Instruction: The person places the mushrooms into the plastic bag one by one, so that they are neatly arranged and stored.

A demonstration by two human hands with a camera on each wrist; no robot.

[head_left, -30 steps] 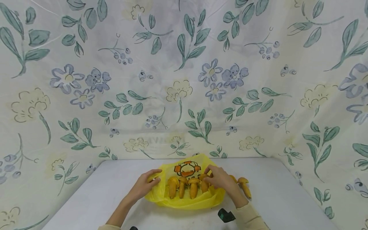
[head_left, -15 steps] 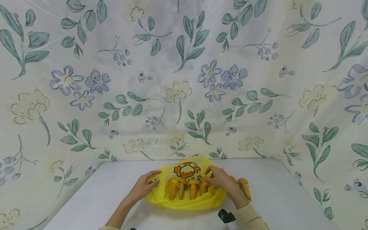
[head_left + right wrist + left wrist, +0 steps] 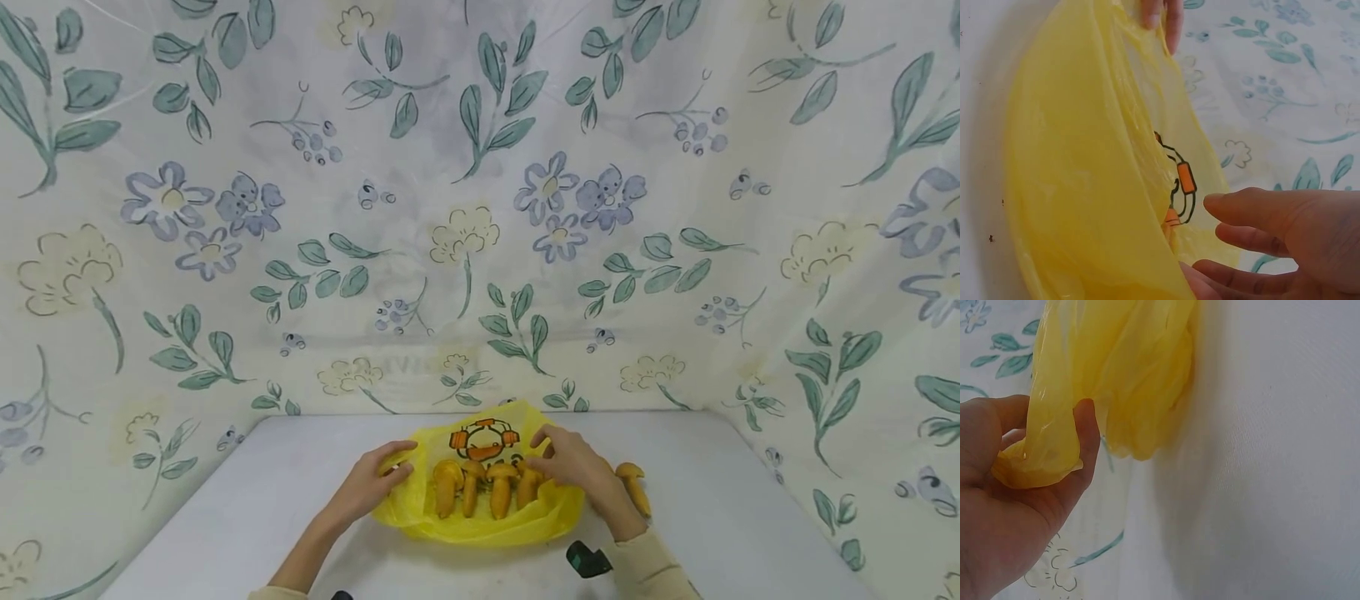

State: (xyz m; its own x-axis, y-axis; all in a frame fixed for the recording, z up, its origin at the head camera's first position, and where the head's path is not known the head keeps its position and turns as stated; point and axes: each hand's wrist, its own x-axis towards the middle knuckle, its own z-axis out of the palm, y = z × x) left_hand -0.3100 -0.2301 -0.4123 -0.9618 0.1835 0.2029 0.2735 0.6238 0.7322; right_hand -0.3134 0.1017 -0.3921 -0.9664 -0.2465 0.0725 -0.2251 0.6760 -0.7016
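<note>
A yellow plastic bag (image 3: 517, 529) with an orange and black cartoon print lies on its side, mouth toward me. Several brown mushrooms (image 3: 500, 492) stand in a row inside its opening. My left hand (image 3: 371, 482) holds the left edge of the bag; in the left wrist view the thumb and fingers curl round a fold of the film (image 3: 1050, 434). At the bag's right side, my right hand (image 3: 573, 458) reaches over the rightmost mushroom in the row. Its fingers (image 3: 1254, 209) are spread and loosely bent in the right wrist view, with the lower fingertips hidden behind the film.
Another mushroom (image 3: 633, 487) lies on the white table (image 3: 720, 500) to the right of the right forearm. A black wrist device (image 3: 587, 560) sits below the right wrist. Flower-printed cloth (image 3: 480, 250) rises behind the table and along both sides.
The whole head view has shifted slightly left. The right hand has lifted a little off the rightmost mushroom; the left hand keeps its hold on the bag.
</note>
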